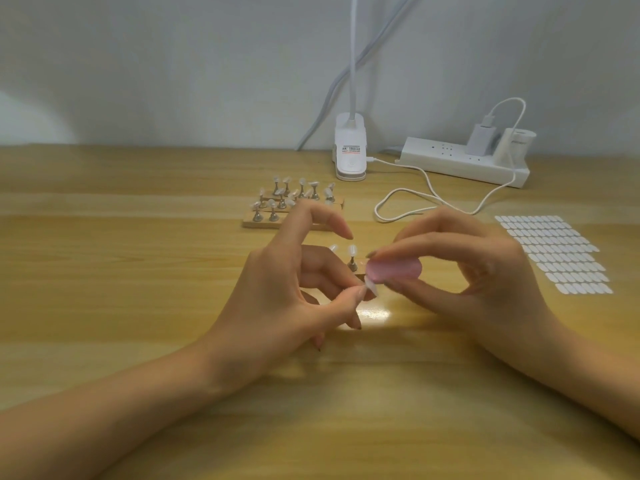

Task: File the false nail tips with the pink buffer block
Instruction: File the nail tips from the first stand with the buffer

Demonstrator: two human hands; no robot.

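Working at wooden counter, pale wall behind. Pinching false nail tip in left hand against pink buffer block, pinched in right hand.

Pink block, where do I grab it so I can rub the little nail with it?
Pinch the pink block from the right, fingers on its top edge and thumb under it, as the right hand does. It is small and rounded, so that keeps its lower left corner bare to meet the nail tip pinched in the left hand.
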